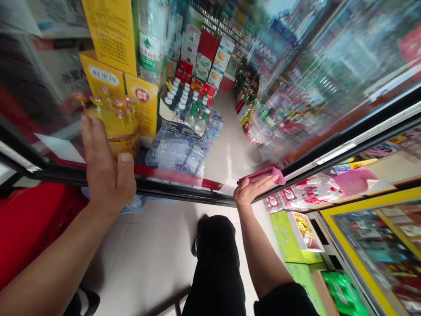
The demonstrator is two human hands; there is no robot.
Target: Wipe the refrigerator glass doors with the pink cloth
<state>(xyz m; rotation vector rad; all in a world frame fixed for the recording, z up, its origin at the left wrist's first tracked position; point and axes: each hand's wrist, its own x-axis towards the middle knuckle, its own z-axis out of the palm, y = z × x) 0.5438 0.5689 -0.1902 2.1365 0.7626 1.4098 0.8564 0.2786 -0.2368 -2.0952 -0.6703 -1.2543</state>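
Note:
A glass door (pixel 237 145) with a black frame stands before me, mirroring shop goods and letting some show through. Flat against its left part, near the frame, my left hand (pixel 107 171) is stretched out and holds nothing. My right hand (pixel 255 188) grips a folded pink cloth (pixel 268 174) at the lower right corner of the glass. The cloth touches the pane beside the frame, and my fingers lie over its near side. Behind my left hand appears a yellow round container (pixel 123 131) with flower-shaped tops on sticks.
Wrapped water bottles (pixel 180 151) and yellow cartons (pixel 141 101) appear in the glass. At right are packs of red-labelled bottles (pixel 289 195), green boxes (pixel 289 237) and a yellow-framed cooler (pixel 348 237). Something red (pixel 36 224) stands at left. Pale tiles (pixel 148 245) cover the floor.

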